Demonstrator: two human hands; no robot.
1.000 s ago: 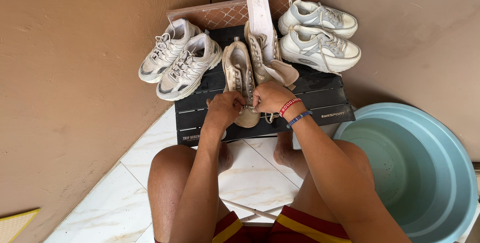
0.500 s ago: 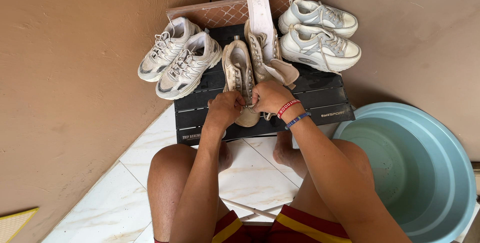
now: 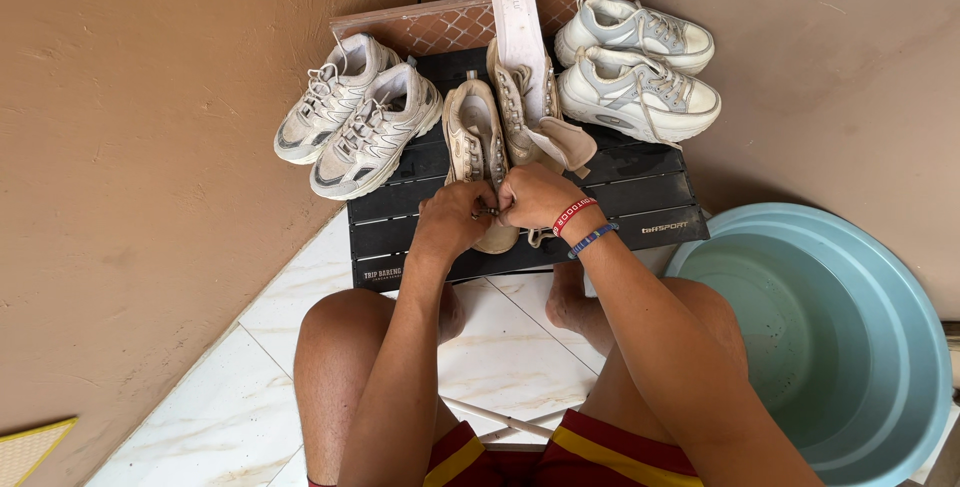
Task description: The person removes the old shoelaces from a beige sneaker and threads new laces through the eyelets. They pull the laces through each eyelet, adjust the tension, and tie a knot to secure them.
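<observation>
A beige sneaker (image 3: 473,139) lies on a low black slatted table (image 3: 640,202), toe toward me. My left hand (image 3: 453,219) and my right hand (image 3: 537,197) meet over its front end, fingers pinched on its lace. The right wrist wears a red band and a blue band. Its beige partner (image 3: 520,107) lies just to the right with a white insole (image 3: 518,17) standing out of it.
A grey-white sneaker pair (image 3: 352,117) sits at the table's left, a white chunky pair (image 3: 640,72) at its back right. A light blue basin (image 3: 830,337) stands on the right. Brown walls (image 3: 150,147) close in on both sides. My knees rest above white marble tiles (image 3: 300,297).
Both hands stay on the beige sneaker's lace; the fingers have shifted only slightly. Nothing else moved.
</observation>
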